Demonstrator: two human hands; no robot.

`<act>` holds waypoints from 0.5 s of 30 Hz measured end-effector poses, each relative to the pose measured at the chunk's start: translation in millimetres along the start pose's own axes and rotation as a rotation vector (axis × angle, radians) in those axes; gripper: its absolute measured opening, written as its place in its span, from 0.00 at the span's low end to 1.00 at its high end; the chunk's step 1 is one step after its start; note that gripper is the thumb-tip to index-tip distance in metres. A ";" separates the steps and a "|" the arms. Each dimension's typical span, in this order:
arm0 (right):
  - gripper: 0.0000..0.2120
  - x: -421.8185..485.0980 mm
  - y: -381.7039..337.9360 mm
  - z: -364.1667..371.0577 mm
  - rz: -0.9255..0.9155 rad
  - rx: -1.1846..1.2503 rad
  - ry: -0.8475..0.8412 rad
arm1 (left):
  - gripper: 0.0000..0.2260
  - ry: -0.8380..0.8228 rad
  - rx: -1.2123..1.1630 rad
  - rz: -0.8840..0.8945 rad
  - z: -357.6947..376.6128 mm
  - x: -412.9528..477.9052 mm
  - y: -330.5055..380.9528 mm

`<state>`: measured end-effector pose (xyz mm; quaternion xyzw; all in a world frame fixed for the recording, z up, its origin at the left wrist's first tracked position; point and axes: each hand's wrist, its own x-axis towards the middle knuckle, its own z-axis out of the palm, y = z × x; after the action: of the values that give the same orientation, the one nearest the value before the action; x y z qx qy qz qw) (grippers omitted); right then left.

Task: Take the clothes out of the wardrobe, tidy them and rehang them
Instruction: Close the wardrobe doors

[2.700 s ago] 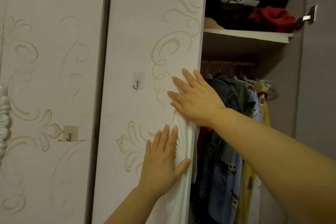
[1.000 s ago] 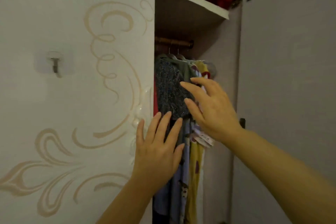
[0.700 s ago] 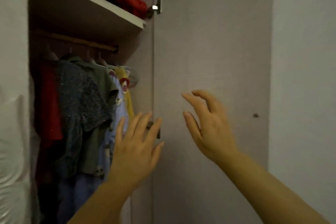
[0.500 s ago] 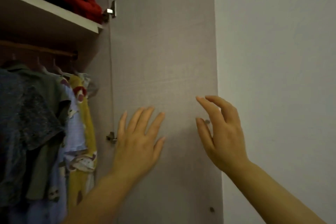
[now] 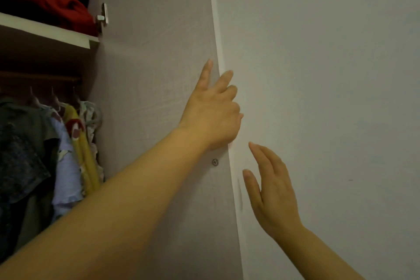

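Both hands have moved off the clothes (image 5: pixel 68 161) onto the wardrobe door (image 5: pixel 159 75). Your left hand (image 5: pixel 213 111) hooks the door's edge; your right hand (image 5: pixel 272 193) hovers slack and empty. Clothes hang at left, soft and light; lift them by the hangers (image 5: pixel 54 101).

The wardrobe door (image 5: pixel 159 75) stands swung open, its plain mauve-grey inner face showing, and the left hand (image 5: pixel 211 109) curls some fingers round its free edge. Inside, on the white shelf (image 5: pixel 45 32), lies a crumpled red garment (image 5: pixel 52 9) beside dark folded clothes. Below, from a wooden rail (image 5: pixel 41 76), hang a dark speckled top (image 5: pixel 20 161), an olive garment (image 5: pixel 27 118), a pale blue one (image 5: pixel 66 177) and a yellow one (image 5: pixel 86 161), packed closely together.
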<state>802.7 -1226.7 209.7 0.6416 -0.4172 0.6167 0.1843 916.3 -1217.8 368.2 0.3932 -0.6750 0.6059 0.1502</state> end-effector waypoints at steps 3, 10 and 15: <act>0.21 -5.3 -7.5 13.8 -0.042 0.070 -0.059 | 0.23 0.036 0.032 0.018 -6.9 -12.5 -5.9; 0.22 -17.8 -49.1 31.0 -0.112 0.338 -0.077 | 0.25 0.059 0.027 -0.001 -39.1 -57.2 -38.1; 0.24 -35.4 -111.8 45.2 -0.179 0.534 -0.084 | 0.18 0.101 0.109 0.029 -59.6 -113.4 -82.0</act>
<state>920.6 -1184.5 199.5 0.7269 -0.1890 0.6586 0.0452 1031.7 -1118.9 361.7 0.3601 -0.6383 0.6628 0.1537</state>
